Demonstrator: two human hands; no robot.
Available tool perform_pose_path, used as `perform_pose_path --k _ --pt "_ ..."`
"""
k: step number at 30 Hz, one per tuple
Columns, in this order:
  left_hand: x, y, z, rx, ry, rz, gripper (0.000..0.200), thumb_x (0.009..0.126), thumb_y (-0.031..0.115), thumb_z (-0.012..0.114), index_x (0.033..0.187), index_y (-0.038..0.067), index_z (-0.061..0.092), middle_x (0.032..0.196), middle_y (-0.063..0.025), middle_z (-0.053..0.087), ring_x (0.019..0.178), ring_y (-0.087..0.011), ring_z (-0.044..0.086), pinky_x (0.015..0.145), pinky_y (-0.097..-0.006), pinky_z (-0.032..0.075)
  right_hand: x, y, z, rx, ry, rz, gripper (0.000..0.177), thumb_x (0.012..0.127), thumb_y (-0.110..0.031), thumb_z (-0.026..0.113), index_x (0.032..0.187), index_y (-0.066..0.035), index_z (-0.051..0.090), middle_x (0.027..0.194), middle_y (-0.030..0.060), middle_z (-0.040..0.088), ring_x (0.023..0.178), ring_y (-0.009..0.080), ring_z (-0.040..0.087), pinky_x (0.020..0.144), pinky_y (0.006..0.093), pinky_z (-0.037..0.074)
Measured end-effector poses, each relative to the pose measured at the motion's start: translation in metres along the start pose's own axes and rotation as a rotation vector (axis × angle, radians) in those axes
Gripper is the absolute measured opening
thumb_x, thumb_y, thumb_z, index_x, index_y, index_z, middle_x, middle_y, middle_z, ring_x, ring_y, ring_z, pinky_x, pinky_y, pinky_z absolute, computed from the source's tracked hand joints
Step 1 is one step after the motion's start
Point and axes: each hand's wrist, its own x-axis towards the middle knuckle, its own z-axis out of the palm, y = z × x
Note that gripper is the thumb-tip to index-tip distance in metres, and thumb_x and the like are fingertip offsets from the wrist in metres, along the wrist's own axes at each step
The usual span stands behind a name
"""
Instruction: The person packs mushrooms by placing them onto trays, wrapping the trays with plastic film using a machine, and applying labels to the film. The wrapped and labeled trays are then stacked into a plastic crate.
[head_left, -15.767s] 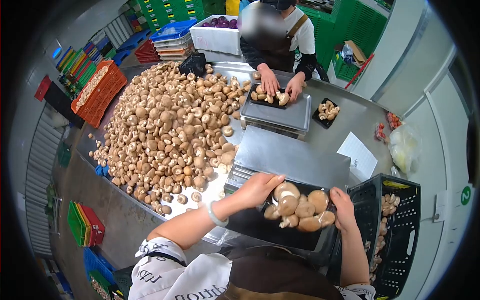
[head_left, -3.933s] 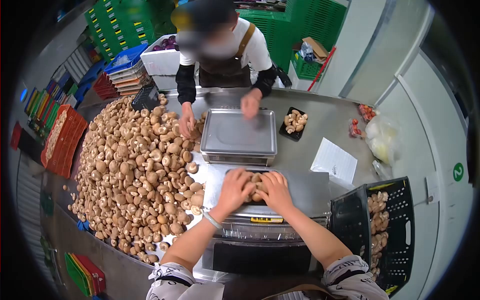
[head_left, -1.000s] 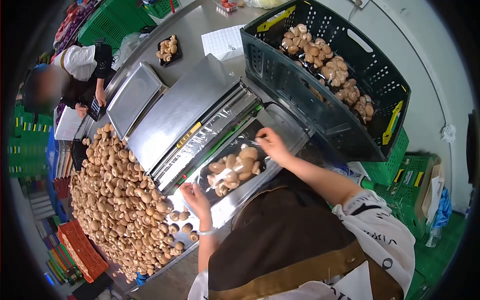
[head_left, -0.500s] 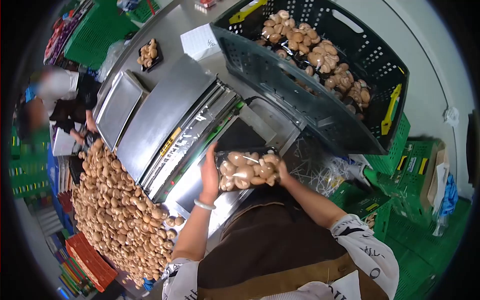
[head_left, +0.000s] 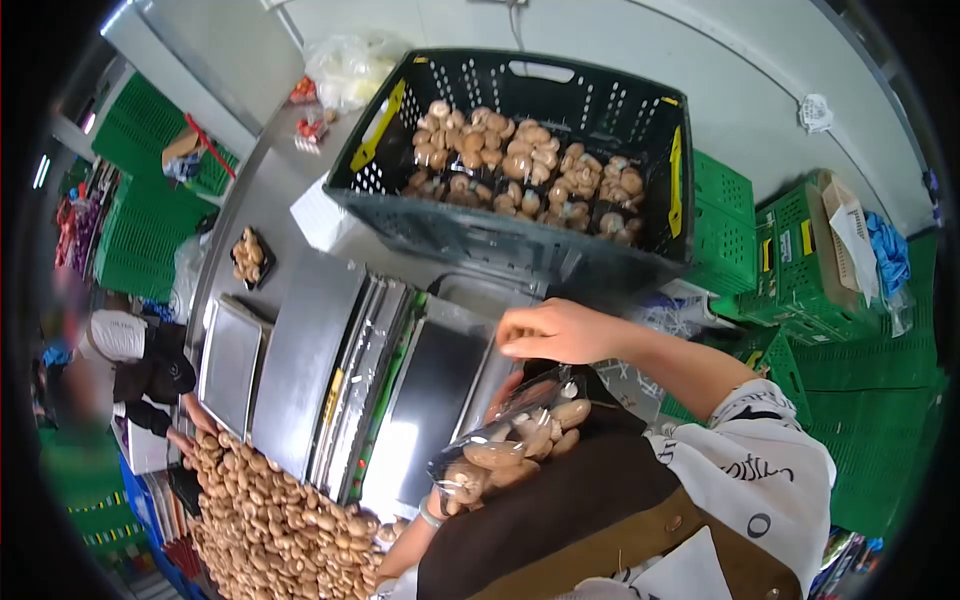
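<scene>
The right hand (head_left: 562, 333) has lifted off the wrapped mushroom tray (head_left: 508, 455), its fingers bunched; whether they pinch anything I cannot tell. The tray lies at their 6 o'clock. The left hand (head_left: 504, 394), nearer, grips it, mostly hidden behind. The tray tilts, long axis from 8 o'clock up to 2.

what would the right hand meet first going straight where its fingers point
Likely the wrapping machine, though depth is unclear: the right hand might pass above it.
</scene>
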Motion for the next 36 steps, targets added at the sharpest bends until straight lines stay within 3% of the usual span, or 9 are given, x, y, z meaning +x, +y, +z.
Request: perform_pose_path --k 3,6,10,12,18,22,29,33,36 --pt "0.005 0.001 -0.013 0.031 0.031 -0.11 0.025 0.095 0.009 0.055 0.119 0.003 0.049 0.096 -0.0072 0.059 0.079 -0.0159 0.057 0.075 -0.0271 0.047 -0.014 -0.05 0.016 -0.429 0.072 -0.605 0.066 0.081 -0.041 0.069 0.127 0.0 0.045 0.109 0.0193 0.063 0.097 0.0335 0.063 0.084 0.0401 0.05" --pt "0.007 -0.044 -0.06 0.275 0.278 -0.198 0.023 0.094 0.008 0.055 0.116 0.002 0.05 0.094 -0.0077 0.061 0.078 -0.0162 0.057 0.075 -0.0267 0.046 0.011 -0.059 0.01 -0.46 -0.125 -0.101 0.077 0.078 -0.05 0.072 0.133 -0.004 0.042 0.119 0.0216 0.058 0.108 0.0366 0.058 0.094 0.041 0.045" --pt "0.058 -0.011 -0.049 0.109 0.547 -0.106 0.012 0.093 0.002 0.054 0.105 0.001 0.055 0.094 -0.009 0.064 0.08 -0.0133 0.06 0.076 -0.025 0.048 0.021 -0.016 -0.104 -0.325 0.825 -0.319 0.038 0.081 -0.024 0.068 0.11 -0.004 0.054 0.106 0.0089 0.058 0.1 0.019 0.057 0.086 0.033 0.047" --pt "0.052 -0.003 -0.069 0.085 0.688 -0.099 0.009 0.092 0.0 0.055 0.101 0.002 0.056 0.092 -0.0073 0.063 0.078 -0.0129 0.059 0.073 -0.025 0.047 0.013 -0.004 -0.183 0.379 1.02 -0.388 0.033 0.089 -0.027 0.065 0.11 -0.003 0.056 0.109 0.0077 0.058 0.097 0.0161 0.056 0.084 0.0306 0.048" --pt "0.044 0.0 -0.111 -0.015 0.908 -0.039 0.01 0.091 -0.001 0.056 0.099 0.003 0.056 0.087 -0.0054 0.06 0.078 -0.0127 0.056 0.075 -0.0253 0.046 0.026 0.181 -0.328 0.264 1.642 0.277 0.069 0.077 -0.048 0.073 0.121 0.002 0.053 0.115 0.0139 0.06 0.101 0.0224 0.059 0.084 0.0354 0.048" --pt "0.044 0.004 -0.115 -0.031 0.967 -0.066 0.009 0.091 0.0 0.057 0.099 0.004 0.056 0.087 -0.0057 0.061 0.077 -0.0131 0.056 0.075 -0.0253 0.046 0.051 0.246 -0.35 0.451 1.569 0.355 0.077 0.077 -0.058 0.068 0.12 0.004 0.054 0.122 0.0193 0.058 0.107 0.0321 0.059 0.093 0.0407 0.046" --pt "0.035 0.003 -0.117 -0.012 1.008 -0.11 0.009 0.09 0.001 0.058 0.099 0.003 0.057 0.087 -0.0064 0.061 0.078 -0.0143 0.057 0.074 -0.0263 0.046 0.057 0.194 -0.317 -0.31 1.471 1.048 0.066 0.088 -0.055 0.047 0.125 0.0 0.056 0.136 0.0217 0.05 0.125 0.0386 0.05 0.102 0.0472 0.041" --pt "0.007 0.034 -0.137 0.028 0.833 -0.152 0.017 0.092 0.009 0.06 0.108 0.001 0.058 0.093 -0.0073 0.063 0.085 -0.0157 0.06 0.081 -0.0288 0.047 0.069 0.169 -0.338 -0.453 1.604 0.918 0.066 0.085 -0.053 0.056 0.128 -0.003 0.053 0.13 0.0231 0.052 0.121 0.0423 0.049 0.102 0.0502 0.037" --pt "-0.05 0.087 -0.177 0.125 0.915 -0.024 0.021 0.095 0.017 0.058 0.107 0.0 0.058 0.095 -0.0066 0.062 0.087 -0.0151 0.059 0.084 -0.0297 0.046 0.098 0.146 -0.38 -0.712 1.582 -0.039 0.037 0.094 -0.025 0.056 0.117 0.004 0.054 0.115 0.0199 0.059 0.102 0.0306 0.058 0.088 0.0386 0.046"
